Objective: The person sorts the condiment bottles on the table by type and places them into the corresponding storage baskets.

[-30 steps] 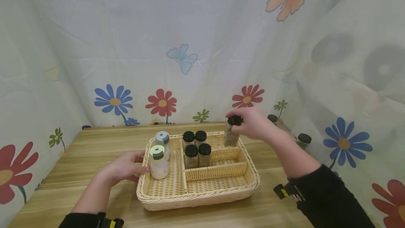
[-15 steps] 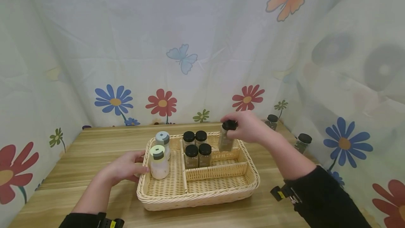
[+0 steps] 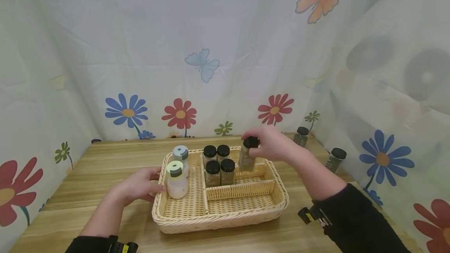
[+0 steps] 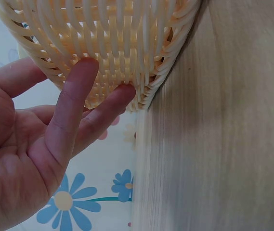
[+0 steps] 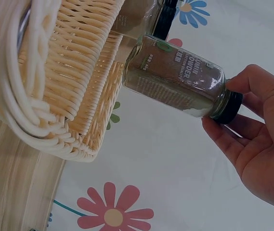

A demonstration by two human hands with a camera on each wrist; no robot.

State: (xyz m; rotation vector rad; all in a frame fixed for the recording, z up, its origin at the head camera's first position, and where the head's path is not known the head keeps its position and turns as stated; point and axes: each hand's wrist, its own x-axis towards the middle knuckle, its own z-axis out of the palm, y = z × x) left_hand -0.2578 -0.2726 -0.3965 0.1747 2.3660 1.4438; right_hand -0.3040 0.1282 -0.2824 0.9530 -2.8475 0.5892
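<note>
My right hand point(image 3: 270, 143) pinches a glass spice jar point(image 3: 247, 159) by its black lid. Its label in the right wrist view reads cumin powder. The jar point(image 5: 175, 79) is above the back right compartment of a divided wicker basket point(image 3: 225, 221), slightly tilted. On the basket's left side, my left hand point(image 3: 138, 184) has its thumb over the rim and its fingers point(image 4: 69, 108) against the outer wall. Several black-lidded spice jars point(image 3: 227, 175) stand in the basket, left of the held jar. Two pale shakers, one yellow-topped point(image 3: 176, 182) and one blue-grey-topped point(image 3: 181, 157), occupy the left compartment.
Two more black-lidded jars stand on the wooden table point(image 3: 119, 159) to the right, one farther back point(image 3: 301, 138) and one nearer point(image 3: 335, 160). A flower-printed curtain point(image 3: 232, 89) rises behind the table and along both sides.
My right hand has carried the jar left and down, from the basket's back right corner toward the jars standing inside. The left hand and the basket have stayed put.
</note>
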